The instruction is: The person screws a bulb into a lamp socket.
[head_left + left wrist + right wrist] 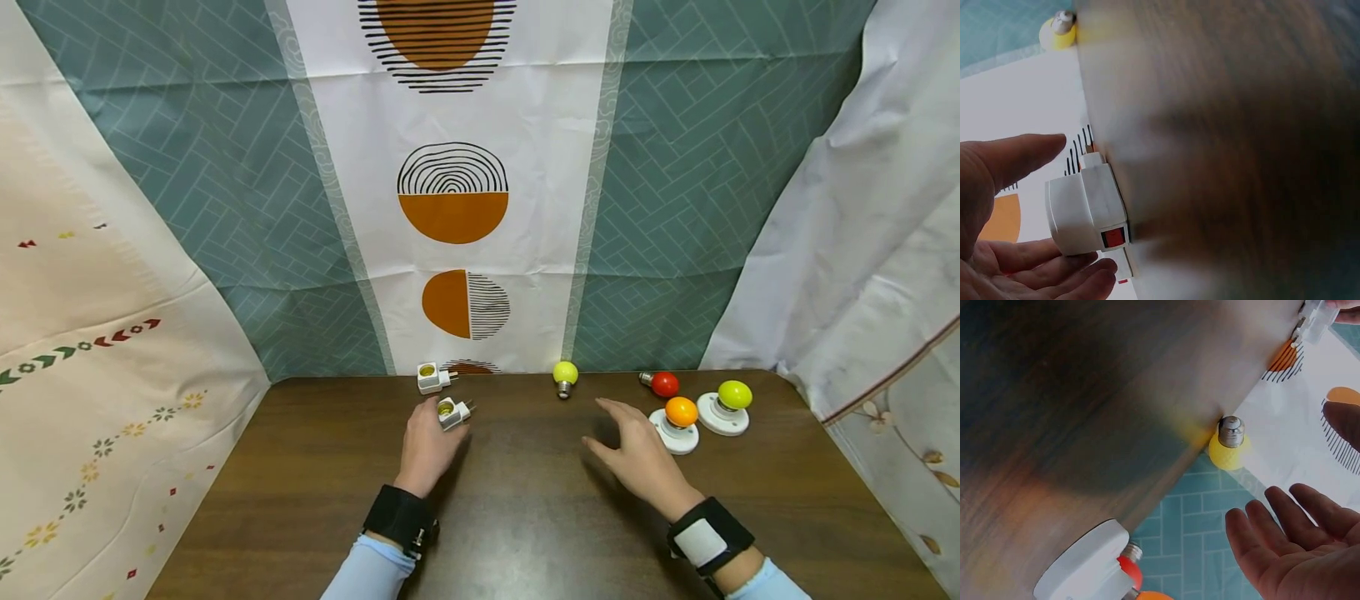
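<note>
My left hand (429,450) is at the nearer white plug-in bulb socket (453,414), which has a red switch on its side in the left wrist view. There the thumb stands apart from the socket (1085,209), while the fingers lie loosely along its other side. A second white plug-in socket (431,379) sits just behind, near the table's back edge. My right hand (643,457) hovers over the table with thumb and fingers spread, holding nothing. Closest to it is an orange bulb (681,412) on a round white holder (672,439).
A yellow-green bulb (734,395) stands on another round holder (722,418) at the right. Behind lies a loose red bulb (664,384). Another loose yellow bulb (565,372) lies at the back middle of the brown table (517,500). Patterned cloths hang around the table.
</note>
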